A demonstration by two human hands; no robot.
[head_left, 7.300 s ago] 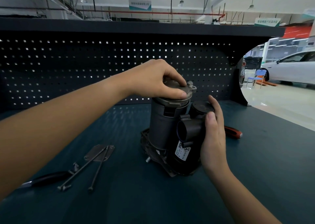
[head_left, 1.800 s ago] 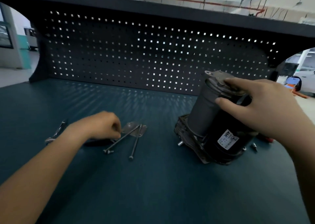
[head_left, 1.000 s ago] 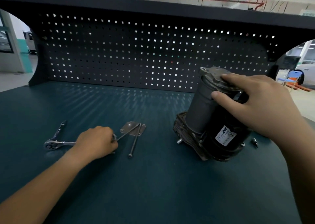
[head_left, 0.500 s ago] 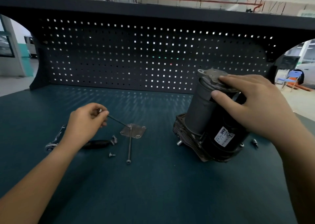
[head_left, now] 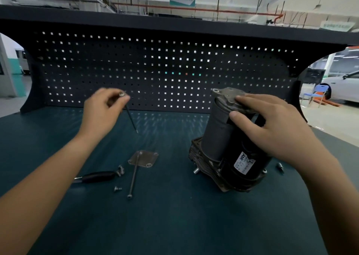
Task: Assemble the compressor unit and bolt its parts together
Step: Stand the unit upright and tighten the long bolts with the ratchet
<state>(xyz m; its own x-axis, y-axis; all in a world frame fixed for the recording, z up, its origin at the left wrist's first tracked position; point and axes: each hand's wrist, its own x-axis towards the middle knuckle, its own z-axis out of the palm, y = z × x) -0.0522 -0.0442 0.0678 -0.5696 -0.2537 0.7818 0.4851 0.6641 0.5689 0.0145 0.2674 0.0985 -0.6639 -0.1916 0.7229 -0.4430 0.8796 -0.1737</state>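
Note:
The dark compressor unit [head_left: 223, 148] stands tilted on the bench at the right, a grey end cap [head_left: 225, 94] on top of its cylinder. My right hand [head_left: 270, 126] rests on the cap and over the unit's top, fingers spread. My left hand [head_left: 103, 113] is raised left of the unit and pinches the head of a long bolt [head_left: 131, 118], which hangs point down above the bench. A second long bolt [head_left: 134, 174] lies on the bench across a small square metal plate [head_left: 144, 159].
A black-handled ratchet [head_left: 97, 177] and a short screw [head_left: 117, 188] lie at the front left. Another small fastener [head_left: 280, 167] lies right of the unit. A dark pegboard [head_left: 155, 74] closes the back of the teal bench [head_left: 174, 216].
My left hand has picked one long bolt off the bench and lifted it up and to the right. My right hand has stayed on the unit's cap.

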